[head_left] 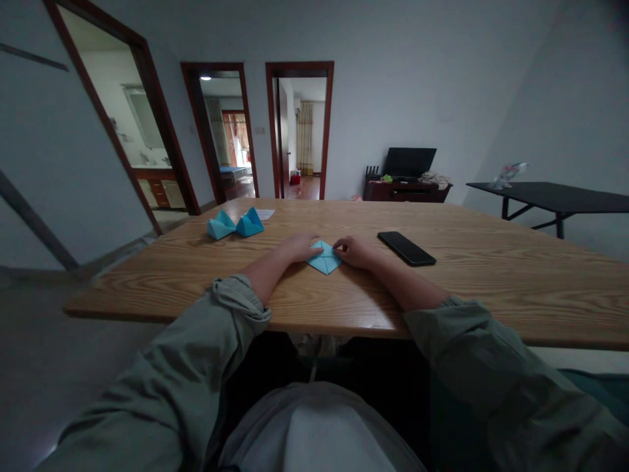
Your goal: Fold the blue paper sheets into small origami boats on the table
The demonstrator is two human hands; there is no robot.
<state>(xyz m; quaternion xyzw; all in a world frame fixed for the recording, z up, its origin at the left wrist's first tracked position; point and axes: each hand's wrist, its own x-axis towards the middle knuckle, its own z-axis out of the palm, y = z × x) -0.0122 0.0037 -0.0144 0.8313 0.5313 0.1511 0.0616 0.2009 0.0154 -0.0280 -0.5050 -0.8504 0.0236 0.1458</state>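
A light blue square of folded paper [326, 263] lies on the wooden table in front of me, one corner toward me, with crease lines meeting near its middle. My left hand [296, 248] holds its left side, the thumb resting on top and the other fingers reaching along the far edge. At the right corner, my right hand [354, 252] has its thumb and index finger closed on the paper, the remaining fingers curled. Farther left on the table stand two folded paper shapes with raised points, a light blue one [221, 225] and a darker blue one [250, 223].
A black phone [407, 248] lies right of my right hand. Behind the blue shapes is a white slip of paper [265, 214]. The wooden table [491, 282] has its near edge under my forearms. A black table [555, 196] stands at the right, a monitor [410, 162] behind.
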